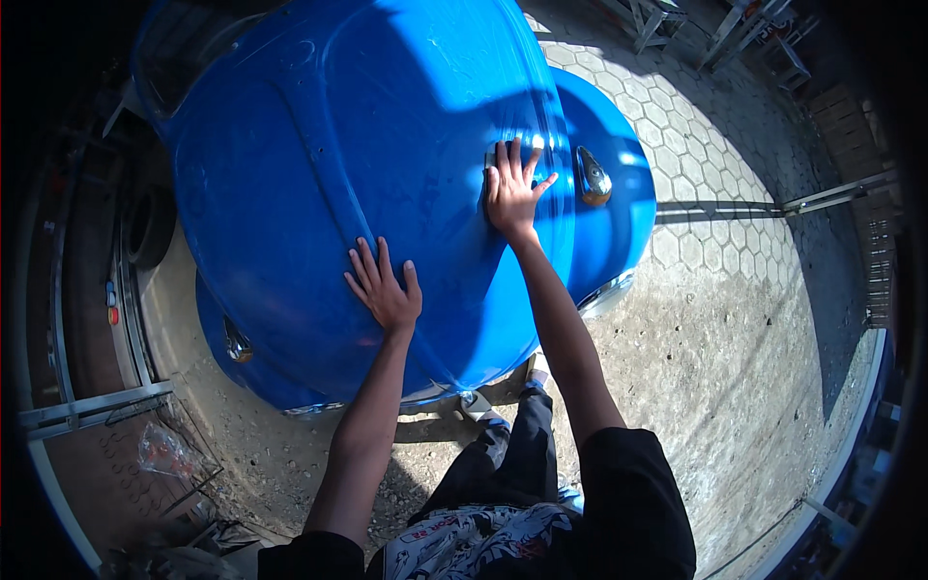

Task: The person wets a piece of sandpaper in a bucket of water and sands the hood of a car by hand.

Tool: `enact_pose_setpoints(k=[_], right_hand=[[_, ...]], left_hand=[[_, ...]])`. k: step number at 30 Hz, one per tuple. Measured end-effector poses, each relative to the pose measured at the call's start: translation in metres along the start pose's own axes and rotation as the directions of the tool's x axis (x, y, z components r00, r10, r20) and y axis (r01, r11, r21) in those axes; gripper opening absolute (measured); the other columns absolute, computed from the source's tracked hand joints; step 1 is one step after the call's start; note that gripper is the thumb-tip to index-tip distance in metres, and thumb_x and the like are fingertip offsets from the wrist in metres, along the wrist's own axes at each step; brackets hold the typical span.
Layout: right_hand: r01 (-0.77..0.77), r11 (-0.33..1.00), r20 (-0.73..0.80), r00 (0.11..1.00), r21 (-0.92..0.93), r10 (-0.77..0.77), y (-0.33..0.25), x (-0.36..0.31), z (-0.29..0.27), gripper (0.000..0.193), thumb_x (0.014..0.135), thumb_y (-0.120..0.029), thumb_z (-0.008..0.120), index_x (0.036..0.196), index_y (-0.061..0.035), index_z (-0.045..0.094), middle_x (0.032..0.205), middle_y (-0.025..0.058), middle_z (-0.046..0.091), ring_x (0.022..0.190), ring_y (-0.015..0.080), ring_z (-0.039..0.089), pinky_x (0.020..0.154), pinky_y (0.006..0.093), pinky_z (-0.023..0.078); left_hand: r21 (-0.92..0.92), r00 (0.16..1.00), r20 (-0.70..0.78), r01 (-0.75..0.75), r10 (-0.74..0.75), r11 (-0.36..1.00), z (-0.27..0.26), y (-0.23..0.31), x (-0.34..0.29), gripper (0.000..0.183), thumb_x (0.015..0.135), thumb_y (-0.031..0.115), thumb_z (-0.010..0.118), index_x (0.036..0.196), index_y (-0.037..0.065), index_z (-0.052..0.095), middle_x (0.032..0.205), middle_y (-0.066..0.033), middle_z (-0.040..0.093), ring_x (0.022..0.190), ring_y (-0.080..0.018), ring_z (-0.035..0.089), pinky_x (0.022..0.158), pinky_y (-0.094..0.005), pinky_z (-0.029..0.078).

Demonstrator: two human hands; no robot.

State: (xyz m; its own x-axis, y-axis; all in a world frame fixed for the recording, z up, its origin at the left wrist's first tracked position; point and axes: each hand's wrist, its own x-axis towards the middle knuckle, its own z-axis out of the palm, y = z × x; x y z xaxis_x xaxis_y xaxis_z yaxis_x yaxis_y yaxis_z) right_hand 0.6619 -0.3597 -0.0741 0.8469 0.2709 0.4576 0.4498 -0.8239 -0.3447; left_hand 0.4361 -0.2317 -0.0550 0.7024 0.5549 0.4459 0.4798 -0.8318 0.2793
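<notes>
A blue car hood (329, 145) filled the upper left of the view, rounded and glossy, half in sun and half in shadow. Beside it on the right bulged a blue fender (619, 193), carrying a chrome lamp (593, 178) on its top. A second chrome lamp (237, 343) sat low on the left edge of the body. Below and to the right spread a floor (735, 242) of hexagonal pavers giving way to rough concrete.

Both arms reached up from the lower edge, nearly straight. The left hand (385, 287) lay flat on the hood, palm down, fingers spread and pointing up and to the left; its grip was released, holding nothing. The right hand (512, 191) stretched further, to the seam between hood and fender, just left of the lamp. Its fingers were splayed and pressed down on a small pad (497, 155), of which only a grey edge showed above the fingertips; the palm covered the rest, so the grip pinned it flat against the paint rather than clenching round it.
</notes>
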Motion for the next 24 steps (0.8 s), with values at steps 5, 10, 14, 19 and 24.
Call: enact_pose_setpoints(k=[5,10,14,19,24], right_hand=[[-0.152,0.988,0.288,0.948,0.04,0.134,-0.026,-0.095,-0.039,0.055,0.103,-0.036,0.027,0.153,-0.0154,0.023,0.162,0.0094,0.011,0.147,0.0429,0.001,0.105,0.0752,-0.003],[-0.205,0.977,0.257,0.949,0.062,0.183,-0.033,-0.14,-0.04,0.056,0.102,-0.032,0.03,0.153,-0.0109,0.022,0.161,0.0136,0.01,0.147,0.0443,0.001,0.105,0.0749,-0.005],[-0.138,0.988,0.248,0.962,0.068,0.118,-0.034,-0.102,-0.03,0.056,0.102,-0.032,0.031,0.153,-0.0102,0.023,0.16,0.0153,0.012,0.146,0.046,0.003,0.105,0.075,-0.004],[-0.03,0.999,0.051,0.998,0.025,0.029,-0.036,-0.018,-0.011,0.055,0.1,-0.033,0.035,0.149,-0.0102,0.032,0.158,0.0178,0.02,0.145,0.048,0.009,0.104,0.0766,0.003],[0.024,0.999,-0.034,0.999,0.027,-0.023,-0.033,0.031,0.003,0.054,0.099,-0.034,0.035,0.149,-0.0131,0.035,0.158,0.0162,0.022,0.146,0.0455,0.009,0.103,0.0778,0.0]], left_hand=[[0.031,1.0,0.009,0.002,-0.002,1.0,0.002,-0.008,-0.004,0.057,0.099,0.045,0.039,0.144,0.011,0.045,0.156,-0.0132,0.029,0.146,-0.0331,0.022,0.117,-0.0556,0.009],[0.029,1.0,-0.011,0.009,-0.009,1.0,0.005,-0.002,-0.004,0.056,0.097,0.044,0.041,0.143,0.012,0.047,0.156,-0.0129,0.03,0.145,-0.0331,0.024,0.116,-0.0555,0.01],[0.032,1.0,0.01,0.012,-0.012,0.999,0.0,-0.001,-0.005,0.056,0.099,0.044,0.039,0.144,0.011,0.046,0.156,-0.0132,0.03,0.146,-0.0334,0.023,0.116,-0.0561,0.011],[0.02,1.0,0.001,0.019,-0.019,1.0,0.004,-0.001,-0.009,0.056,0.098,0.044,0.04,0.143,0.011,0.047,0.156,-0.0128,0.03,0.146,-0.033,0.023,0.116,-0.0558,0.011],[0.001,0.999,0.005,0.049,-0.049,0.999,0.003,0.002,-0.004,0.056,0.099,0.045,0.039,0.143,0.012,0.047,0.156,-0.0119,0.031,0.146,-0.0318,0.023,0.117,-0.0551,0.01]])
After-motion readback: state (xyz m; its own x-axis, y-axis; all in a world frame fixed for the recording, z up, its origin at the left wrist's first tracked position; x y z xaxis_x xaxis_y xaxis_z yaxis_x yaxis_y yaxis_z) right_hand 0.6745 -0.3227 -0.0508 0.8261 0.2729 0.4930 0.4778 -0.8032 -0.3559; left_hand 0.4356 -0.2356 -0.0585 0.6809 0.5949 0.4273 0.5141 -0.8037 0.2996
